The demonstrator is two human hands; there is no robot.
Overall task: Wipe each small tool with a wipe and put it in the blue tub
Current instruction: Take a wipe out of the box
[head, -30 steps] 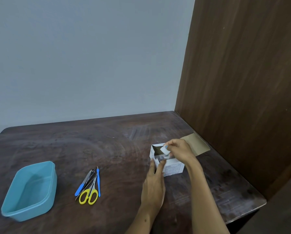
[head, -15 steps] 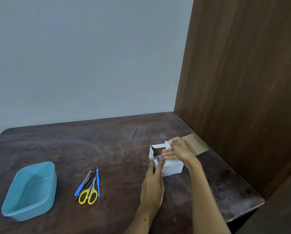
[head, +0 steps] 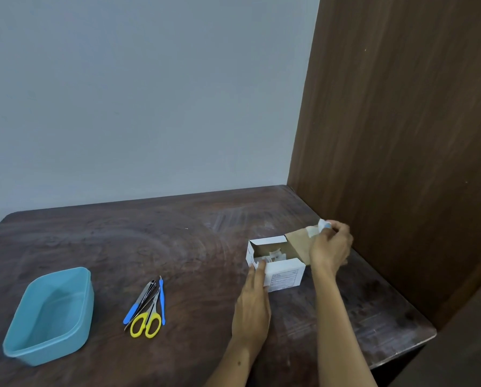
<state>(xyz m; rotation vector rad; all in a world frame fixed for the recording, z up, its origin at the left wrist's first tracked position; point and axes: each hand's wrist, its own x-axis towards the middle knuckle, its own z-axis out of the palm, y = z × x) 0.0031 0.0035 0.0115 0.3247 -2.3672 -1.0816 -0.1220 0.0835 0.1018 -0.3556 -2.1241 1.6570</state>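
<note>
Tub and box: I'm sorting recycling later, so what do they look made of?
The tub looks like plastic: smooth, slightly glossy blue walls with a moulded rim. The box looks like thin cardboard: printed white outside, plain brown inside its opened flap.

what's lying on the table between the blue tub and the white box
In the head view, the small tools lie bunched between the blue tub and the white box: yellow-handled scissors, blue-handled picks, a metal clipper.

Both forearms run off the bottom edge. Print on the white box (head: 285, 276) is too small to read, its contents indistinct; the desk (head: 177, 247) is cut off at left.
</note>
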